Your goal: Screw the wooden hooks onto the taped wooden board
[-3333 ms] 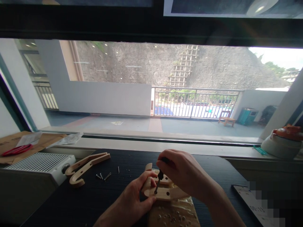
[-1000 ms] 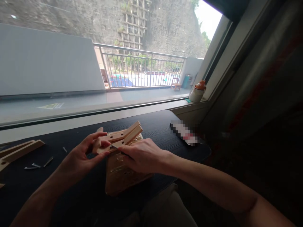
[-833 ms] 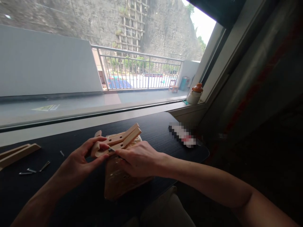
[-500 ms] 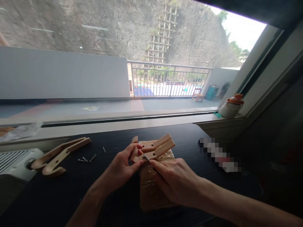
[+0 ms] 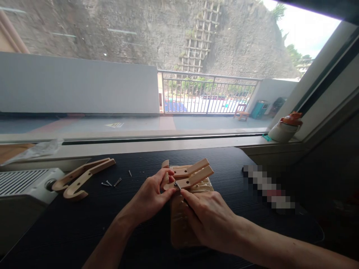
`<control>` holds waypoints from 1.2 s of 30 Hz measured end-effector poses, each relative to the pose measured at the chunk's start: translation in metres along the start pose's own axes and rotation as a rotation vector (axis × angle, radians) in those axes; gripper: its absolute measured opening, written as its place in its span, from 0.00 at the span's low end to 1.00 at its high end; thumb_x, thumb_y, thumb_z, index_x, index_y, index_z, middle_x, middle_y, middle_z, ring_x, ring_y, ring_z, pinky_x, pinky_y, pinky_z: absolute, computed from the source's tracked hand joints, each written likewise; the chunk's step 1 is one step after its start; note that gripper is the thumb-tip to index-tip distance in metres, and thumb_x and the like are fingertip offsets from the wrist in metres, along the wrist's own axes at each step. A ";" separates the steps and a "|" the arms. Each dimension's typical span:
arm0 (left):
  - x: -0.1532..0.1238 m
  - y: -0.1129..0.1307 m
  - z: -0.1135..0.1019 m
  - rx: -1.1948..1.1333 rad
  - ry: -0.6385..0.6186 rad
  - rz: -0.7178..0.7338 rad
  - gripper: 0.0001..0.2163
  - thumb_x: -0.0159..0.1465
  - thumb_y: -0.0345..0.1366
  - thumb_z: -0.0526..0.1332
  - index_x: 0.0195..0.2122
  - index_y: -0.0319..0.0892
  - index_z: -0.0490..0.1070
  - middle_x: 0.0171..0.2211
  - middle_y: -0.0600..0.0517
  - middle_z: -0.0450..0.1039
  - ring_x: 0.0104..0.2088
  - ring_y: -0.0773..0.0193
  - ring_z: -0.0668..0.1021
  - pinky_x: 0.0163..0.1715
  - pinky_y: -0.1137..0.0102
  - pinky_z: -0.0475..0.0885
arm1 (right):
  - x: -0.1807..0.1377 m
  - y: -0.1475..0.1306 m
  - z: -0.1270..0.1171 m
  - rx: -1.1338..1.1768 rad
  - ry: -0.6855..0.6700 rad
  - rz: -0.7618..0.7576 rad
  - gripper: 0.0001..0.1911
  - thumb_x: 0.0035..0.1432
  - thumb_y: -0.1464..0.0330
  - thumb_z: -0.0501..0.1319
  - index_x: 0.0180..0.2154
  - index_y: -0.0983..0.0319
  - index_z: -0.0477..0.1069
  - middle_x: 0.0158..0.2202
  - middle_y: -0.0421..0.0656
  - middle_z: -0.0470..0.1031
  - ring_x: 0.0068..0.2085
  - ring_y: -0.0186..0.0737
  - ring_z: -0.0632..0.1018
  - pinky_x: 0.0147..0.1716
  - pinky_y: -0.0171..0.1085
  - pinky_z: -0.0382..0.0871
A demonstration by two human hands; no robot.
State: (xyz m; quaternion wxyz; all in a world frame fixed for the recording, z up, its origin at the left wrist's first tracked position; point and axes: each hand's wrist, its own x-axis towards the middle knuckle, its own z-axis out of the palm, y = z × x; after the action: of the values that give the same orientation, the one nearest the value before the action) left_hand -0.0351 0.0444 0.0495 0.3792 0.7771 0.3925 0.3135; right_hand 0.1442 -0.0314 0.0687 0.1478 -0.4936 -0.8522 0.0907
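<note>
My left hand [image 5: 153,192] is closed around the curved end of a pale wooden hook [image 5: 193,180], fingers behind and thumb in front. A second wooden hook [image 5: 193,169] lies alongside, just behind it. Both rest on a brown, plastic-wrapped block [image 5: 179,224], their straight ends pointing up to the right. My right hand [image 5: 211,213] pinches a thin metal shaft [image 5: 178,186] whose tip is at a hole near the held hook's curved end. Whether this is a screw or a tool's shaft I cannot tell. The right hand's lower fingers are curled and partly hidden.
Several screws [image 5: 117,182] lie on the dark table [image 5: 140,235] to the left. Beyond them are two more wooden hooks [image 5: 84,177], beside a white slotted appliance [image 5: 28,186]. A blurred-out strip [image 5: 269,186] lies right. A bottle [image 5: 286,129] stands on the windowsill.
The whole view has shifted, so the table things sit slightly further right. Both hands keep the same hold on the hook and the metal shaft.
</note>
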 end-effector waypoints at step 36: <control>-0.008 0.007 -0.001 -0.019 -0.025 0.033 0.19 0.58 0.31 0.58 0.51 0.45 0.64 0.47 0.50 0.72 0.46 0.59 0.74 0.50 0.66 0.66 | 0.061 0.005 -0.113 -0.100 -0.321 -0.129 0.12 0.53 0.67 0.55 0.36 0.59 0.75 0.23 0.36 0.70 0.22 0.27 0.62 0.23 0.29 0.52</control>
State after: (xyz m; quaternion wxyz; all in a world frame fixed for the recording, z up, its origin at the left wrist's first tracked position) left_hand -0.0373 0.0353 0.0539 0.3861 0.7838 0.3718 0.3137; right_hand 0.1579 0.0254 0.1831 -0.0095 -0.4240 -0.8981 0.1162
